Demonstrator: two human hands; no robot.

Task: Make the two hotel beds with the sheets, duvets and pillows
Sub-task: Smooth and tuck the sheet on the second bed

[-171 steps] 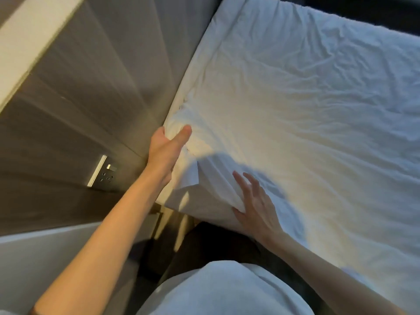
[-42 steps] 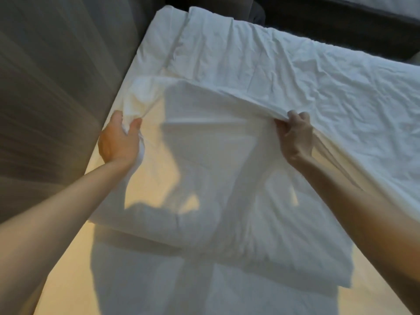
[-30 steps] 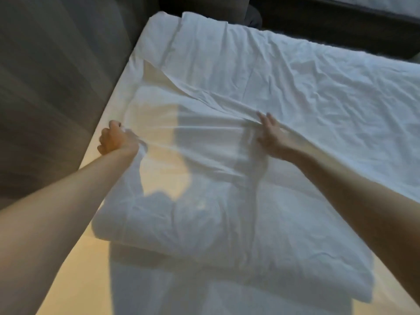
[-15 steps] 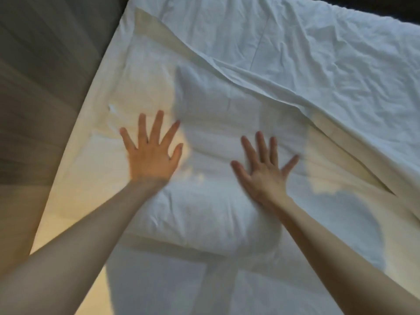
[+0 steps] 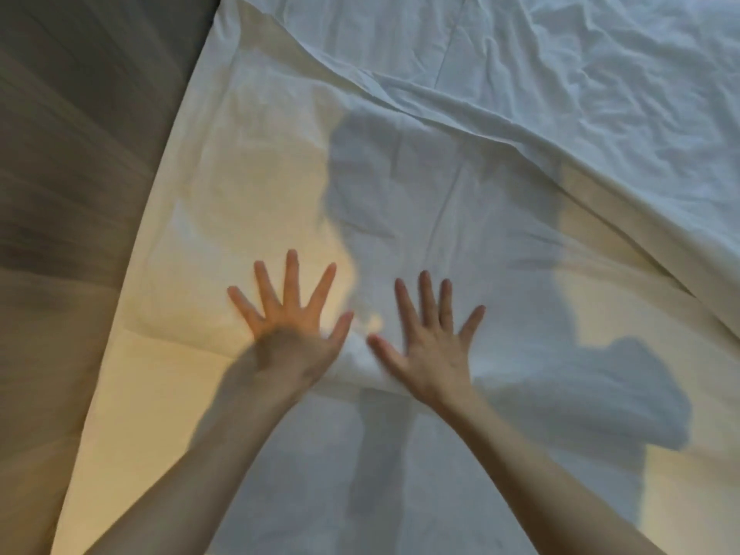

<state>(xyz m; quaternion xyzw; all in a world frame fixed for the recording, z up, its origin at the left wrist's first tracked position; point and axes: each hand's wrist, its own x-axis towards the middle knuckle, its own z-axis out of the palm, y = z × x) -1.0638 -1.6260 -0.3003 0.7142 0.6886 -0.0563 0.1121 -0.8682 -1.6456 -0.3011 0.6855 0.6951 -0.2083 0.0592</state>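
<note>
Two hands down flat: left hand (image 5: pixel 290 334) and right hand (image 5: pixel 430 346), both spread wide, fingers straight, palms pressing, nothing gripped. Under both palms, pillow (image 5: pixel 520 354), white, near edge just behind the wrists. Beyond the fingertips, folded edge of crumpled sheet (image 5: pixel 560 74), running diag. off past the right hand. Beneath the forearms, bottom sheet (image 5: pixel 320 494), fairly smooth. Left of left hand and well apart from it, wood panel (image 5: pixel 80 154).

Step in hand, prob.: patting the pillow flat at the head of the bed. For next move: sweep palms outward, left hand leftward, right hand rightward, w/ light even pressure, then tidy that diag. edge beyond the fingertips. Second bed out of view, so likely plenty left.

Vs. 1.4 s ago: then pinching a raised cloth edge, hands wide apart; now let go and flattened, thumbs nearly meeting. Vs. 0.5 s ago: same flat press, hands drawn closer together.
</note>
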